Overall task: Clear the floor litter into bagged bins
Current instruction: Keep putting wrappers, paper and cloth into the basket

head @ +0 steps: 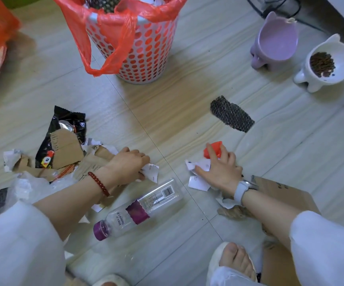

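Both hands were low on the floor, each gathering white paper. Her left hand (128,163) curled its fingers round a paper scrap (152,171) beside the cardboard heap (68,153). Her right hand (218,168) pinched other scraps (197,165), and a red piece (213,149) lay touching its fingers. Between the two hands lay the bottle (142,207), its long axis running from the purple cap near her to its base further away, closer to the left hand. Well ahead stood the bin (138,48) with a red bag (109,34), so both loads probably had to travel forward.
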Tool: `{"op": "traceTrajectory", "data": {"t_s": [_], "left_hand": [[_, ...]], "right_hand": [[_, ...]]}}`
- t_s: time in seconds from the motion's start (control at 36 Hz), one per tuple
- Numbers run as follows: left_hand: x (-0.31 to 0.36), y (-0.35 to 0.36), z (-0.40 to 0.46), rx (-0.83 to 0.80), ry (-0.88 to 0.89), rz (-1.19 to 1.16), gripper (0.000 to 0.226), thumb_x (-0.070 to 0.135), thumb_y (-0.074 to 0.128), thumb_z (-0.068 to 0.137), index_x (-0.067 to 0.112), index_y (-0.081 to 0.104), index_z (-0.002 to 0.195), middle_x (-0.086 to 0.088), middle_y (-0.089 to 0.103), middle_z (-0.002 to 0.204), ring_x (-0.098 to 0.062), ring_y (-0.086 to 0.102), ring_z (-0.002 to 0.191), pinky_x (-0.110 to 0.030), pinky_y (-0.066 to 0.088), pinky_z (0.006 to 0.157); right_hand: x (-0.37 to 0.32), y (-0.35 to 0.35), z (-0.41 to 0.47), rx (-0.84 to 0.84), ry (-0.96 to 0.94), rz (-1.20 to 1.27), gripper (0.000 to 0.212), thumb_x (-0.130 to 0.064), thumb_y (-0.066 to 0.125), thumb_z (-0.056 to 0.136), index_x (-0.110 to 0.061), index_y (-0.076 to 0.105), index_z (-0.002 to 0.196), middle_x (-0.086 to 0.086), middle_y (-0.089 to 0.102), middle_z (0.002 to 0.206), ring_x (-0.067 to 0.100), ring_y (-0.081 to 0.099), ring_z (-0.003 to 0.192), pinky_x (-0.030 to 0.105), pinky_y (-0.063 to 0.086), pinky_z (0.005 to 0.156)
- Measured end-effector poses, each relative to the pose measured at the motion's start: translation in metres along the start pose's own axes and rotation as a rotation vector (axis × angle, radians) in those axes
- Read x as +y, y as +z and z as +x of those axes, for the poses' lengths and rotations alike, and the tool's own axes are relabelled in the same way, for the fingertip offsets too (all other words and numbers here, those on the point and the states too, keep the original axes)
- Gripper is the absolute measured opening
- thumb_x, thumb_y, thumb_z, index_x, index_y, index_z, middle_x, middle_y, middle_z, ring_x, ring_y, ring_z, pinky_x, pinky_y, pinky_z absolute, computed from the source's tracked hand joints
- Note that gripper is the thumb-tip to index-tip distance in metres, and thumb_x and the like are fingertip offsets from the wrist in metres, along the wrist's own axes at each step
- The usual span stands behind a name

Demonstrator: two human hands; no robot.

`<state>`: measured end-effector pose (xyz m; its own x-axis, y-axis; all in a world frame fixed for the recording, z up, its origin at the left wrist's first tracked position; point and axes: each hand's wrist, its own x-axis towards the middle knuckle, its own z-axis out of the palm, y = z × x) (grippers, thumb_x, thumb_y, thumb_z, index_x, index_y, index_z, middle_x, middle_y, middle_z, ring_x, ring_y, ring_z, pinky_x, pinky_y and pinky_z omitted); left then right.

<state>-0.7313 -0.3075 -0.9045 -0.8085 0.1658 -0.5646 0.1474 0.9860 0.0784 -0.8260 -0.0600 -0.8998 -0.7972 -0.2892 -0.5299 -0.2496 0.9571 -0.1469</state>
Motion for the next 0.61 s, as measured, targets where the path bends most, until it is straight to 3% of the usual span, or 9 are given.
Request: {"op": "traceTrajectory", "data": {"t_s": [0.08, 0.14, 0.19, 0.28, 0.33, 0.39, 0.5, 0.61], "left_hand": [[-0.001, -0.008, 0.0, 0.027, -0.051, -0.149, 0.023, 0.036, 0.051, 0.091, 0.015, 0.043, 0.091, 0.0, 0.053, 0.088, -0.023, 0.054, 0.093, -0.029, 0.028, 0.072], [0.0, -0.011, 0.0, 0.027, -0.102, -0.309, 0.024, 0.032, 0.049, 0.093, 0.014, 0.036, 0.086, -0.001, 0.049, 0.081, -0.024, 0.051, 0.079, -0.028, 0.028, 0.064], [-0.001, -0.011, -0.001, 0.031, -0.133, -0.382, 0.022, 0.03, 0.045, 0.096, 0.013, 0.035, 0.086, -0.004, 0.049, 0.08, -0.022, 0.046, 0.074, -0.029, 0.031, 0.062], [-0.002, -0.01, -0.003, 0.046, -0.162, -0.407, 0.02, 0.028, 0.04, 0.098, 0.012, 0.035, 0.087, -0.005, 0.049, 0.08, -0.023, 0.046, 0.074, -0.031, 0.033, 0.061], [-0.001, -0.011, -0.006, 0.039, -0.176, -0.433, 0.02, 0.027, 0.04, 0.098, 0.012, 0.035, 0.086, -0.005, 0.049, 0.08, -0.024, 0.047, 0.074, -0.031, 0.034, 0.062], [0.0, -0.013, -0.007, 0.035, -0.178, -0.448, 0.02, 0.028, 0.04, 0.098, 0.013, 0.035, 0.086, -0.005, 0.05, 0.081, -0.024, 0.048, 0.075, -0.032, 0.036, 0.062], [0.003, -0.025, -0.013, 0.08, -0.195, -0.501, 0.021, 0.029, 0.043, 0.097, 0.012, 0.035, 0.086, -0.006, 0.05, 0.08, -0.025, 0.047, 0.074, -0.032, 0.034, 0.061], [0.003, -0.051, -0.015, 0.238, -0.19, -0.601, 0.02, 0.027, 0.045, 0.096, 0.008, 0.042, 0.09, -0.007, 0.056, 0.082, -0.027, 0.049, 0.071, -0.035, 0.038, 0.059]], "right_hand": [[0.004, 0.02, -0.008, 0.093, -0.138, -0.196, 0.074, -0.059, 0.057, 0.078, -0.031, 0.029, 0.141, 0.011, 0.023, 0.149, 0.035, 0.031, 0.124, 0.049, 0.038, 0.086], [0.005, 0.026, -0.013, 0.115, -0.233, -0.219, 0.07, -0.044, 0.078, 0.063, -0.026, 0.05, 0.124, 0.013, 0.049, 0.13, 0.034, 0.047, 0.104, 0.044, 0.044, 0.068], [0.008, 0.031, -0.014, 0.147, -0.299, -0.182, 0.063, -0.024, 0.084, 0.053, -0.025, 0.058, 0.11, 0.012, 0.057, 0.116, 0.034, 0.052, 0.092, 0.039, 0.044, 0.059], [0.002, 0.027, -0.019, 0.076, -0.423, -0.117, 0.052, -0.017, 0.078, 0.062, -0.018, 0.058, 0.11, 0.011, 0.051, 0.114, 0.035, 0.052, 0.094, 0.037, 0.042, 0.062], [-0.001, 0.027, -0.021, 0.041, -0.456, -0.127, 0.046, -0.005, 0.056, 0.078, -0.012, 0.049, 0.122, 0.01, 0.041, 0.123, 0.031, 0.042, 0.109, 0.032, 0.034, 0.066], [-0.001, 0.027, -0.02, -0.033, -0.432, -0.123, 0.046, 0.002, 0.044, 0.081, -0.01, 0.044, 0.126, 0.01, 0.039, 0.124, 0.027, 0.04, 0.112, 0.029, 0.031, 0.065], [-0.001, 0.014, -0.013, -0.074, -0.334, 0.156, 0.044, 0.01, 0.041, 0.081, -0.002, 0.048, 0.122, 0.017, 0.047, 0.118, 0.033, 0.051, 0.101, 0.032, 0.036, 0.072], [-0.009, -0.023, -0.004, 0.037, -0.26, 0.423, 0.042, 0.014, 0.04, 0.081, 0.002, 0.05, 0.12, 0.018, 0.053, 0.115, 0.031, 0.052, 0.106, 0.02, 0.031, 0.071]]}}
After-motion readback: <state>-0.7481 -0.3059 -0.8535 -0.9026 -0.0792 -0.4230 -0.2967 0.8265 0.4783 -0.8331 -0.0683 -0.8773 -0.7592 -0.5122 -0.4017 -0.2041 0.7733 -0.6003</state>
